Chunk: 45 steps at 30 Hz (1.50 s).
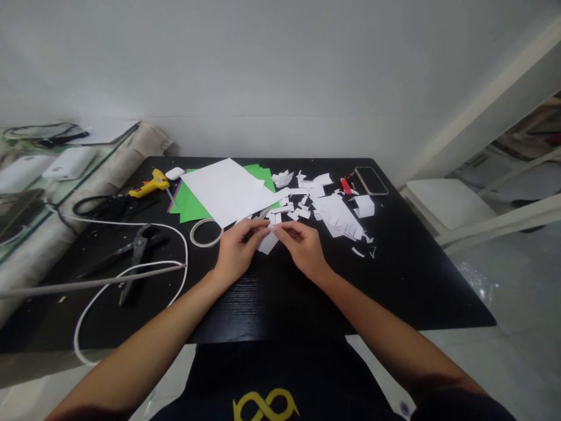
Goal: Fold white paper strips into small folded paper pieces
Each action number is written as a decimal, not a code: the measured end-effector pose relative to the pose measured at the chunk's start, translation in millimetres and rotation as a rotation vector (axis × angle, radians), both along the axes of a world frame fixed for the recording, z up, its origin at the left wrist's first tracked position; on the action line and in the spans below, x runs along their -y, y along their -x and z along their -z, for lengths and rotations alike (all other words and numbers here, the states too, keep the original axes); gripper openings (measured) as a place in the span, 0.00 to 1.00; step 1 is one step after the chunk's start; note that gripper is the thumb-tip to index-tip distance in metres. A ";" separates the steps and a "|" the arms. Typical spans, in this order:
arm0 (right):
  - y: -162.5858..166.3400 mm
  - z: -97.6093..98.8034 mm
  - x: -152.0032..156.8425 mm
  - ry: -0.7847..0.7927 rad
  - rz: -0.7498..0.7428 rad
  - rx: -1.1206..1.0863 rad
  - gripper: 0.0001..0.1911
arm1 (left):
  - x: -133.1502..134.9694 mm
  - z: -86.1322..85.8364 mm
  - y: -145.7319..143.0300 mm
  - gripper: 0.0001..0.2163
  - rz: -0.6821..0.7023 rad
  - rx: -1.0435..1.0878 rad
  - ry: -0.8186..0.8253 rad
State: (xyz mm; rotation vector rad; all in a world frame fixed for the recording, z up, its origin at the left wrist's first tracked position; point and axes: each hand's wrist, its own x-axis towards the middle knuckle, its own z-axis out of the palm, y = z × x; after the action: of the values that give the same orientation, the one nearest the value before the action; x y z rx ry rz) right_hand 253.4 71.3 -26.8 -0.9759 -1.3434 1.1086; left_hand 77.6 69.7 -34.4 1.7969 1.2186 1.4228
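Note:
My left hand (236, 248) and my right hand (302, 248) meet over the middle of a black table (394, 280). Both pinch a small white paper piece (267, 241) held between their fingertips just above the tabletop. Behind them lie large white paper sheets (228, 190) on top of green sheets (190, 204). Several white paper scraps (307, 202) are scattered to the right of the sheets, with a larger cut white piece (339, 216) and a small folded white paper box (364, 206).
A tape ring (205, 232) lies left of my hands. Further left are black pliers (138, 251), a white cable (131, 272), black scissors (103, 204) and a yellow glue gun (151, 183). A phone (371, 180) and a red item (345, 186) lie at the back right. A white chair (442, 204) stands right.

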 end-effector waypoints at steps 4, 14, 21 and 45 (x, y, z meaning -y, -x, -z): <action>-1.5 1.0 -2.1 0.024 -0.002 0.007 0.10 | -0.4 -2.6 0.4 0.08 -0.008 0.016 0.018; -2.1 -2.6 2.3 -0.086 0.031 0.087 0.07 | 1.2 -9.8 -1.9 0.08 0.070 0.053 0.112; -0.5 1.0 2.9 -0.078 0.029 0.107 0.08 | 1.0 -10.6 -2.0 0.08 0.088 0.091 0.135; -3.0 -0.4 -0.8 -0.035 -0.029 0.033 0.09 | 0.1 -10.4 -1.0 0.08 0.086 0.139 0.164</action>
State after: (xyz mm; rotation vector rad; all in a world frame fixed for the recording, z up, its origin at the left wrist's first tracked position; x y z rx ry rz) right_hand 256.5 72.1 -26.4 -0.9557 -1.4030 1.0917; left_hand 78.6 69.6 -24.0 1.5933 1.1380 1.3349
